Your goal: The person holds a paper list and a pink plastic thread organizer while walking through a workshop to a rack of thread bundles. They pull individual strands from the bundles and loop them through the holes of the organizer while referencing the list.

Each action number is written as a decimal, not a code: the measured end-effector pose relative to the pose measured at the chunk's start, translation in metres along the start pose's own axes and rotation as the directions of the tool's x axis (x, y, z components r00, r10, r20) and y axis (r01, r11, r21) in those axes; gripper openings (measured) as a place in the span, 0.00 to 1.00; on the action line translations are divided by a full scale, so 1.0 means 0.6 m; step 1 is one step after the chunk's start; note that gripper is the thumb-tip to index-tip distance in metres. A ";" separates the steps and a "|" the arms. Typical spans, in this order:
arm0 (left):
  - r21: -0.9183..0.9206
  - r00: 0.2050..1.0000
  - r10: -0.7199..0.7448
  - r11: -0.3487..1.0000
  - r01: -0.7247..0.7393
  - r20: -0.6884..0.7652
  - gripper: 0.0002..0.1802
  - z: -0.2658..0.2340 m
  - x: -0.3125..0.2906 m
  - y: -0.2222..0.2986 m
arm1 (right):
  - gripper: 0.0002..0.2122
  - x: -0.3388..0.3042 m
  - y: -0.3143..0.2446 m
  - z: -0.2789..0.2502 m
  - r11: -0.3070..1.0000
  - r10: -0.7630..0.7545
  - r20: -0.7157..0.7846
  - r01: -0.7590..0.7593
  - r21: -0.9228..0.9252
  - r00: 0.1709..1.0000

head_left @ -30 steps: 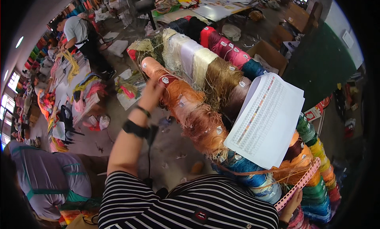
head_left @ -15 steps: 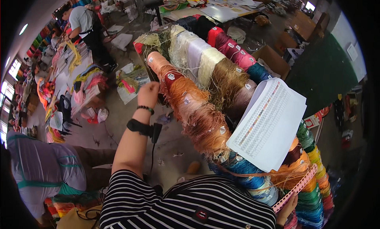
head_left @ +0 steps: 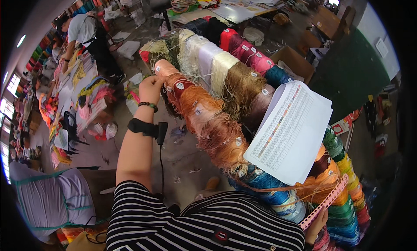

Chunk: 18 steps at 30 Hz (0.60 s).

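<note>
My left hand (head_left: 151,89) is raised at the far left end of the front row, its fingers pinched at the edge of the peach thread skein (head_left: 166,68). Whatever lies between those fingertips is too small to make out. Low on the right, my right hand (head_left: 319,228) grips a pink strip with a row of holes (head_left: 326,200), partly hidden behind it. Brownish-orange strands (head_left: 269,190) stretch across blue skeins (head_left: 265,181) toward the strip. A stack of printed chart sheets (head_left: 292,134) lies on top of the thread rows, between my hands.
Rows of white, brown (head_left: 245,84) and crimson skeins (head_left: 243,49) fill the rack beyond. A person in a grey shirt (head_left: 82,29) bends over a thread-covered table (head_left: 89,68) at far left. Another person's clothed back (head_left: 52,196) is close on my left. Cardboard boxes (head_left: 293,62) stand at right.
My left hand has moved up and slightly left, from beside the rack to the peach skein's edge. My right hand keeps its hold on the pink strip. The person at far left has leaned lower.
</note>
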State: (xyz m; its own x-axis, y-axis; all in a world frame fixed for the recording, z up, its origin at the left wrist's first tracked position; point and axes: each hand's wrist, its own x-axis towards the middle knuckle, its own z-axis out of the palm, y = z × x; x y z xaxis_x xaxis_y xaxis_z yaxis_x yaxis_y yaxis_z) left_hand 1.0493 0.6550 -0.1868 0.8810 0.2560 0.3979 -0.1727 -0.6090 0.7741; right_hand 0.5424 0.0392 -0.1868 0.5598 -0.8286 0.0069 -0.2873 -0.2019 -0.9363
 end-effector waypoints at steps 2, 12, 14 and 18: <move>-0.151 0.992 -0.103 0.982 0.112 0.067 0.13 -0.017 0.007 -0.010 | 0.13 0.006 0.008 -0.014 1.000 0.000 0.077 0.001 -0.008 0.997; -0.592 0.885 -0.305 0.660 0.462 0.351 0.09 -0.047 0.005 0.005 | 0.14 0.002 0.002 0.001 0.991 0.066 0.049 -0.071 0.115 0.997; -0.588 0.866 -0.342 0.637 0.499 0.364 0.09 -0.046 0.000 0.015 | 0.14 0.001 0.001 0.002 0.991 0.058 0.033 -0.062 0.119 0.998; -0.578 0.852 -0.355 0.627 0.523 0.386 0.09 -0.046 -0.001 0.017 | 0.14 -0.002 -0.009 0.006 0.994 0.044 0.033 -0.047 0.095 0.998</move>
State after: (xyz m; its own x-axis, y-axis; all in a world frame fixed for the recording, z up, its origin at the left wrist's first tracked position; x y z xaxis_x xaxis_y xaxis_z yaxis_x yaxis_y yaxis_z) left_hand 1.0345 0.6694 -0.1657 0.9815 0.1445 -0.1254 0.0976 0.1858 0.9777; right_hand 0.5459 0.0432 -0.1833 0.5721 -0.8189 -0.0464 -0.2382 -0.1117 -0.9648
